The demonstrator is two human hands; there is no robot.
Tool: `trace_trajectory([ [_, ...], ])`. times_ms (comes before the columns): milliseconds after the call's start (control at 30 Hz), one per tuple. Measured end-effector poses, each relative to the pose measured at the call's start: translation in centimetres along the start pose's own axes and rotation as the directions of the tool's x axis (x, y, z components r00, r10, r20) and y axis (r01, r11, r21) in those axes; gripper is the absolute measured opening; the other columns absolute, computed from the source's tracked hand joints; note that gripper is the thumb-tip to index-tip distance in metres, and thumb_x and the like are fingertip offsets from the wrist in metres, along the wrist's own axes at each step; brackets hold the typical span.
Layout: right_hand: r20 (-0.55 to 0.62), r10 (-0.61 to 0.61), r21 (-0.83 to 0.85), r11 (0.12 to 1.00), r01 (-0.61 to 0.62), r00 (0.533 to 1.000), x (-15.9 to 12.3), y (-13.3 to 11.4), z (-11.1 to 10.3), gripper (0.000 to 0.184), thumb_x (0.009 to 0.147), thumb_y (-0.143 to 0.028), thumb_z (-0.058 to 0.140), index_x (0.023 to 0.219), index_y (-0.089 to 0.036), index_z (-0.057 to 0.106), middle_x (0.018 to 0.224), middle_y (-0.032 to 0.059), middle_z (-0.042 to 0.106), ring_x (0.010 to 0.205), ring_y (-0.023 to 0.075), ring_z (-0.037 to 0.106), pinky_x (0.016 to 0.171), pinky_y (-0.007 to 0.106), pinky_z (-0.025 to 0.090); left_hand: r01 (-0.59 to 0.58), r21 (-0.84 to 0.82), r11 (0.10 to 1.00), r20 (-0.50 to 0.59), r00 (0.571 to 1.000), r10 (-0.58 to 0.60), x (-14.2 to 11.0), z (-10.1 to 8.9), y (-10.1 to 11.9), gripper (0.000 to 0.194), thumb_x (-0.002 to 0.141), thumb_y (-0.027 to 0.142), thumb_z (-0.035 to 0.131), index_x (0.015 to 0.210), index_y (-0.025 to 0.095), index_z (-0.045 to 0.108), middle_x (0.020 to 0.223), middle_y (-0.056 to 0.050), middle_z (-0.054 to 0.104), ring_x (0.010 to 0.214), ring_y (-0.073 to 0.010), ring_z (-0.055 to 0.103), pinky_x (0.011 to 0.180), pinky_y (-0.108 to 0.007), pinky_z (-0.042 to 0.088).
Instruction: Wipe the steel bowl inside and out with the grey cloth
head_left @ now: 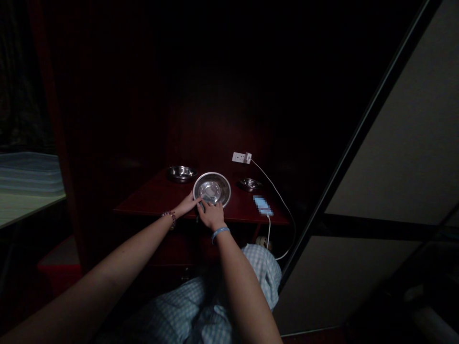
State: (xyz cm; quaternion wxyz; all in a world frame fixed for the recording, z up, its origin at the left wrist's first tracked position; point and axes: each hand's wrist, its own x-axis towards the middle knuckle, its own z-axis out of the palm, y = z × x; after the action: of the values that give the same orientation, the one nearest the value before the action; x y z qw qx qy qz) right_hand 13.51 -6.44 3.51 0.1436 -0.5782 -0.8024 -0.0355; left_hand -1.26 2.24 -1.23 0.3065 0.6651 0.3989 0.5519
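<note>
A shiny metal bowl is tilted toward me over the front part of a dark red desk. My left hand grips its left rim, with the thumb over the edge. At the near rim is my right hand, its fingers apart and their tips reaching into the bowl. Whether those fingertips touch anything small inside is too dim to make out. Behind and left of the bowl sits a metal dish. Another metal dish stands to its right.
A phone lies at the desk's right side, with a white cable looping to a charger in the wall socket. Stacked clear plastic containers stand far left. My knee in checked cloth is below the dark red desk.
</note>
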Motion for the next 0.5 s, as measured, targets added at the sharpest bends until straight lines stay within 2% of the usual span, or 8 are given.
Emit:
trace_trajectory([
  [100, 0.003, -0.024, 0.018, 1.0, 0.024, 1.0, -0.09, -0.03, -0.11, 0.058, 0.101, -0.055, 0.023, 0.147, -0.028, 0.046, 0.142, 0.0078, 0.057, 0.134, 0.0313, 0.046, 0.113, 0.047, 0.025, -0.036, 0.001, 0.999, -0.016, 0.999, 0.036, 0.04, -0.14, -0.11, 0.073, 0.08, 0.044, 0.061, 0.143, 0.015, 0.037, 0.145, -0.017, 0.048, 0.14, -0.029, 0.039, 0.118, -0.044, 0.025],
  [233, 0.014, -0.035, 0.039, 0.999, 0.035, 0.999, -0.17, 0.01, -0.24, 0.056, 0.101, -0.054, 0.025, 0.147, -0.029, 0.046, 0.143, 0.0073, 0.056, 0.133, 0.0299, 0.046, 0.113, 0.046, 0.026, -0.059, 0.02, 0.998, -0.024, 0.998, 0.06, -0.1, -0.44, -0.02, 0.071, 0.081, 0.039, 0.06, 0.142, 0.015, 0.033, 0.136, -0.015, 0.053, 0.138, -0.0279, 0.041, 0.118, -0.043, 0.025],
  [500, 0.018, 0.03, 0.001, 1.0, -0.03, 0.999, 0.19, 0.38, -0.14, 0.05, 0.102, -0.049, 0.028, 0.133, -0.029, 0.061, 0.14, 0.0047, 0.059, 0.135, 0.028, 0.044, 0.116, 0.05, 0.014, -0.039, 0.017, 0.999, -0.089, 0.995, 0.041, 0.13, -0.59, 0.05, 0.063, 0.078, 0.025, 0.06, 0.137, 0.015, 0.038, 0.127, -0.012, 0.056, 0.129, -0.0266, 0.048, 0.115, -0.044, 0.03],
])
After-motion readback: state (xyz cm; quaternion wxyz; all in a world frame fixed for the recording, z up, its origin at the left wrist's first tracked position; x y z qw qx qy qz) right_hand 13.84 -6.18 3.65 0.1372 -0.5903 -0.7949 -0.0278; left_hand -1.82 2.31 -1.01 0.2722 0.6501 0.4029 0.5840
